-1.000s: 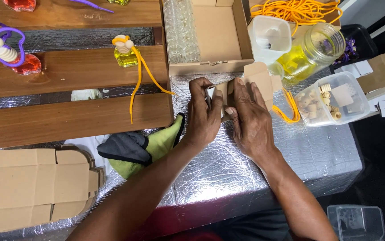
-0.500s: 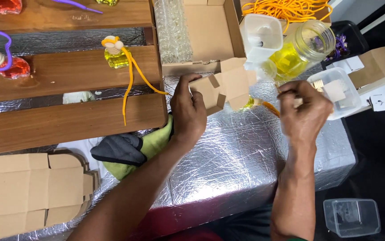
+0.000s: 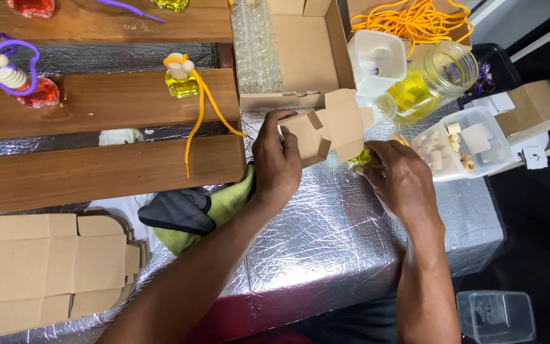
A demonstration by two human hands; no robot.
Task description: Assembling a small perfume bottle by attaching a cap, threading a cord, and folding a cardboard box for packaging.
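Note:
My left hand [image 3: 277, 167] holds a small folded cardboard box [image 3: 327, 129] with its flaps open, just above the foil-covered table [image 3: 326, 242]. My right hand [image 3: 400, 179] is shut around a small yellow bottle [image 3: 362, 158] with an orange cord, right beside the box's open end. The bottle is mostly hidden by my fingers.
Wooden slats [image 3: 96, 169] at left carry a yellow bottle with orange cord [image 3: 180, 81] and a red bottle with purple cord [image 3: 26, 86]. An open carton [image 3: 303, 51], a glass jar of yellow liquid [image 3: 431, 83], a tub of corks [image 3: 463, 143], flat cardboard blanks [image 3: 45, 271] and a green glove [image 3: 205, 210] lie around.
Both hands were together folding the box. My right hand then reached right to the tubs and came back with a small yellow bottle, while the left kept the box lifted.

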